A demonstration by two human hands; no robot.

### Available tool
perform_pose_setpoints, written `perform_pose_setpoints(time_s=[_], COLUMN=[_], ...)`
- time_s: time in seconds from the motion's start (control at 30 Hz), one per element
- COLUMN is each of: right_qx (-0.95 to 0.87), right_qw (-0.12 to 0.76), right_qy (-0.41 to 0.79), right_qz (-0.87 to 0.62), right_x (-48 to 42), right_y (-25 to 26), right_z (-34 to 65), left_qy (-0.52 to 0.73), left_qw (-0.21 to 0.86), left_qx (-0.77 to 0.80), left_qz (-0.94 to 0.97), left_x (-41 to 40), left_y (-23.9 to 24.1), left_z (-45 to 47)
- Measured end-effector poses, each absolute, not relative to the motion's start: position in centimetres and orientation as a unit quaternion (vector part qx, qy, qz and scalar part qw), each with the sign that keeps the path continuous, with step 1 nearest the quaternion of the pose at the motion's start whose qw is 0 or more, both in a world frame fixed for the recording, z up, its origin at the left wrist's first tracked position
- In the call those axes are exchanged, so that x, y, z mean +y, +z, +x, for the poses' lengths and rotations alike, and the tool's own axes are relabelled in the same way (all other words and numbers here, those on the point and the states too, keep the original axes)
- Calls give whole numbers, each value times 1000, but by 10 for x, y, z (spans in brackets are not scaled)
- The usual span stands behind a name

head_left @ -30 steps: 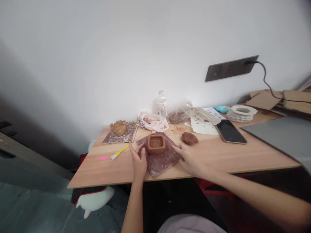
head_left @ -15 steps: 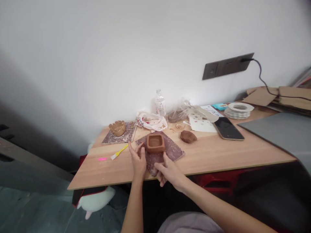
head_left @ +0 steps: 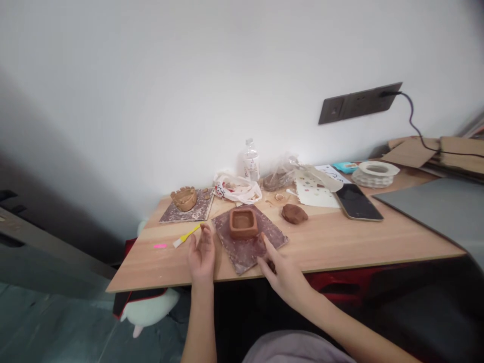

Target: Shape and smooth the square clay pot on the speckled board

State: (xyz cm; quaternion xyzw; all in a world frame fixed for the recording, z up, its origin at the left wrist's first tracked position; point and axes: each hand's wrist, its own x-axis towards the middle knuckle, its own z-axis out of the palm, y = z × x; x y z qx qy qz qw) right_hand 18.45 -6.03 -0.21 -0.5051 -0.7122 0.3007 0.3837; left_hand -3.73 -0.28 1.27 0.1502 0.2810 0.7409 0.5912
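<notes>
A: Where is the reddish-brown, square, open-topped clay box (head_left: 244,232)?

B: Just below the centre of the frame, upright on a dark, speckled, flat board (head_left: 242,257) turned cornerwise on the pale wooden tabletop (head_left: 351,242).

A: How would it handle?

B: I'd judge it soft, unfired clay: thick-walled, fairly heavy for its size, more tacky than slippery. The rim and corners look likeliest to dent.

A: So where to take hold?

B: Low on two opposite outer walls, with flat palms and even pressure. Better yet, carry it by the board and spare the walls.

A: And the hands?

B: The left hand (head_left: 202,257), lower left of centre, is loosely open and empty, palm turned inward, its fingertips near the yellow-handled, white-bristled brush (head_left: 187,236). The right hand (head_left: 282,272), lower right of centre, has its forefinger stretched over the board near the box, thumb apart, other fingers curled. I can't tell whether it pinches any clay.

A: What differs from half a second ago?

B: The left hand has drawn leftward off the board's edge, and the right has shifted rightward from the box's front. The box keeps its place on the board.
</notes>
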Motion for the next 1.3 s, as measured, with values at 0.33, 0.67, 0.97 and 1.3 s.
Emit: perform_pose_setpoints(time_s=[0.33,0.67,0.97,1.3], right_qx=[-885,-931,-941,-950], right_qw=[212,178,180,180], right_qy=[-186,-238,-214,-176], right_qz=[-370,-209,-191,-186], right_x=[-25,20,29,30], right_y=[18,41,31,31], right_z=[223,244,251,253], left_qy=[720,683,675,673], left_qw=[667,665,657,648], left_qx=[160,186,203,223], left_qz=[107,238,265,277], left_x=[-21,-24,-23,-23], left_y=[6,-3,-7,-7], left_z=[-34,-38,-40,-39])
